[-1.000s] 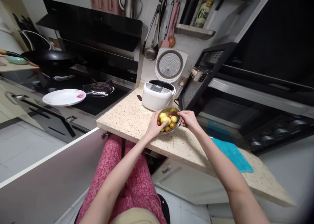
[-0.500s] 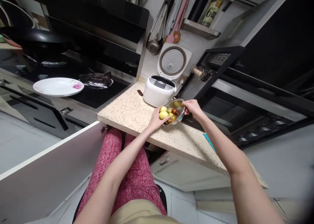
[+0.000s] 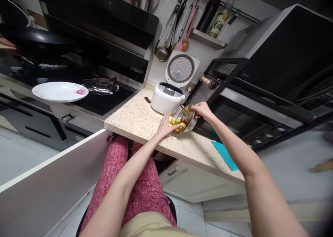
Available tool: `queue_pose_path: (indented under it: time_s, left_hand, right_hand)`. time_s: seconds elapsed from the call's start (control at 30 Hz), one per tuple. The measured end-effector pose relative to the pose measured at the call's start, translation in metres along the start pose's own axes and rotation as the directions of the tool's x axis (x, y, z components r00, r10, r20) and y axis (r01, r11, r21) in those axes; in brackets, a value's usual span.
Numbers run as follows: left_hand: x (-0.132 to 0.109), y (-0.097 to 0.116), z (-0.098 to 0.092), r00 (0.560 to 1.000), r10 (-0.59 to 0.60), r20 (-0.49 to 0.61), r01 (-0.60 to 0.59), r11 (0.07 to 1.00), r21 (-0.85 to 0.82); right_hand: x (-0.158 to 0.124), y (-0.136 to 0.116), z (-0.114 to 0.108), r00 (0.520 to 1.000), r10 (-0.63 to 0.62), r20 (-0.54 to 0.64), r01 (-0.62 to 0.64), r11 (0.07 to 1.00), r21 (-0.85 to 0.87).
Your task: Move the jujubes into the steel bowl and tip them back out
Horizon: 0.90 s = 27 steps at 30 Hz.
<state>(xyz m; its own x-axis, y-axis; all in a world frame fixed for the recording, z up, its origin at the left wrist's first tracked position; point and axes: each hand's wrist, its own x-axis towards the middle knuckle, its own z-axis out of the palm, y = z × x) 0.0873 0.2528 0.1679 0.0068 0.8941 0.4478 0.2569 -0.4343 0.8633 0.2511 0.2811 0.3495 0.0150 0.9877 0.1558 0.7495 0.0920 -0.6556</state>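
Observation:
A metal bowl (image 3: pixel 191 121) is tilted toward the left over the speckled counter (image 3: pixel 130 112). Several small yellow-green and reddish fruits (image 3: pixel 178 121) lie at its lower left side. My right hand (image 3: pixel 202 110) grips the bowl's upper right rim with fingers closed. Against the fruits at the lower left edge rests my left hand (image 3: pixel 165 126), its fingers apart and cupped around them. Just behind the bowl stands a white rice cooker (image 3: pixel 165 103) with its lid (image 3: pixel 181 69) raised.
A white plate with a pink flower (image 3: pixel 59 92) sits at the stove's front edge. Behind it is a black wok (image 3: pixel 39 39). A teal cloth (image 3: pixel 225 155) lies on the counter at right. An open cabinet door (image 3: pixel 57 181) stands left of my legs.
The bowl is tipped more steeply to the left, and the fruits have shifted toward my left hand. More of the teal cloth shows as the view has moved slightly.

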Motion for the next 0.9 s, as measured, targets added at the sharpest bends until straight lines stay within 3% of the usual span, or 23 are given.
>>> queue_pose_path:
  time_s: [0.27,0.4,0.47,0.5,0.53,0.57,0.6,0.63,0.67,0.7,0.9]
  left_hand:
    - [0.000,0.000,0.004,0.995,0.072,0.070,-0.081,0.989,0.123]
    - [-0.006,0.010,-0.002,0.997,0.070,-0.024,-0.065,0.984,0.164]
    - [-0.021,0.016,-0.006,0.978,0.195,-0.070,-0.179,0.967,0.183]
    - [-0.031,0.019,-0.007,0.938,0.347,-0.010,-0.339,0.921,0.192]
    - [-0.042,0.021,-0.008,0.850,0.510,0.132,-0.527,0.829,0.185]
    - [-0.054,0.022,-0.008,0.721,0.628,0.294,-0.685,0.710,0.163]
    - [-0.064,0.022,-0.007,0.580,0.666,0.469,-0.793,0.593,0.140]
    - [-0.072,0.022,-0.005,0.494,0.655,0.572,-0.847,0.512,0.144]
    - [-0.077,0.021,-0.003,0.465,0.622,0.630,-0.865,0.470,0.175]
    - [-0.080,0.020,-0.001,0.463,0.586,0.664,-0.868,0.450,0.208]
    - [-0.066,0.017,0.001,0.574,0.515,0.636,-0.807,0.487,0.334]
  right_hand:
    - [0.013,-0.006,0.002,1.000,-0.003,-0.011,0.002,0.989,-0.146]
    - [0.017,-0.006,0.002,1.000,-0.014,-0.017,0.010,0.981,-0.191]
    - [0.018,-0.005,0.002,1.000,-0.016,-0.015,0.012,0.979,-0.204]
    - [0.018,-0.004,0.001,1.000,-0.014,-0.013,0.011,0.978,-0.207]
    - [0.018,-0.003,0.000,1.000,-0.010,-0.011,0.008,0.978,-0.207]
    - [0.019,-0.002,0.000,1.000,-0.007,-0.009,0.005,0.979,-0.206]
    - [0.019,-0.001,-0.001,1.000,-0.003,-0.012,0.000,0.979,-0.205]
    - [0.020,0.000,-0.001,1.000,-0.001,-0.017,-0.002,0.979,-0.204]
    - [0.020,0.002,-0.002,1.000,-0.001,-0.021,-0.004,0.979,-0.203]
    - [0.021,0.003,-0.003,1.000,-0.001,-0.024,-0.004,0.979,-0.203]
    - [0.020,0.000,-0.005,1.000,-0.020,0.010,0.021,0.977,-0.210]
